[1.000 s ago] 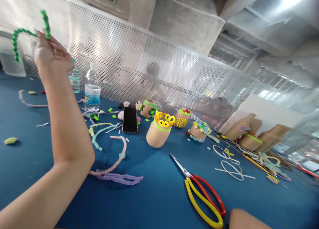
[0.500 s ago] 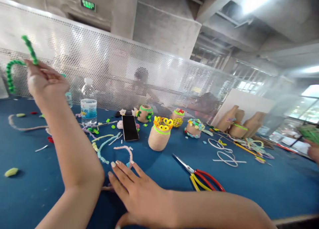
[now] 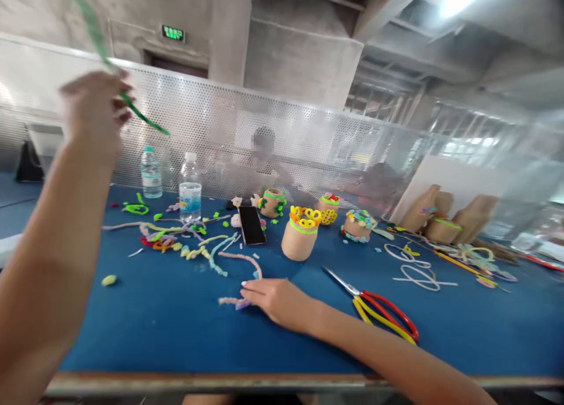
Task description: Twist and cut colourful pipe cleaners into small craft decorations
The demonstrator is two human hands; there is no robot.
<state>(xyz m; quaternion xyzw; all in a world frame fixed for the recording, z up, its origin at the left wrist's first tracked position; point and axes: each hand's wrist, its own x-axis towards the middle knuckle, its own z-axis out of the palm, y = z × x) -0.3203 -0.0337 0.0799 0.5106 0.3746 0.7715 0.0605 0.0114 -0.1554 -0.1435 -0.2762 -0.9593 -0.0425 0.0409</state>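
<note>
My left hand (image 3: 92, 108) is raised high at the upper left, fingers closed on a green pipe cleaner (image 3: 132, 108) that is smeared by motion. My right hand (image 3: 275, 299) lies on the blue table (image 3: 167, 328), fingers curled over the ends of pink and purple pipe cleaners (image 3: 231, 302). A pink pipe cleaner (image 3: 247, 259) curves away just beyond that hand. Red and yellow scissors (image 3: 379, 311) lie to its right.
Several tan pots with pipe-cleaner trim (image 3: 302, 234) stand mid-table beside a black phone (image 3: 252, 224). Two water bottles (image 3: 190, 187) stand at the back left among scattered pipe cleaners (image 3: 176, 243). A perforated screen (image 3: 308, 152) with a person behind it bounds the far edge.
My right hand has slid forward onto the pink and purple pipe cleaners. My left hand has swung the green pipe cleaner, now straighter and blurred. The view has pulled back.
</note>
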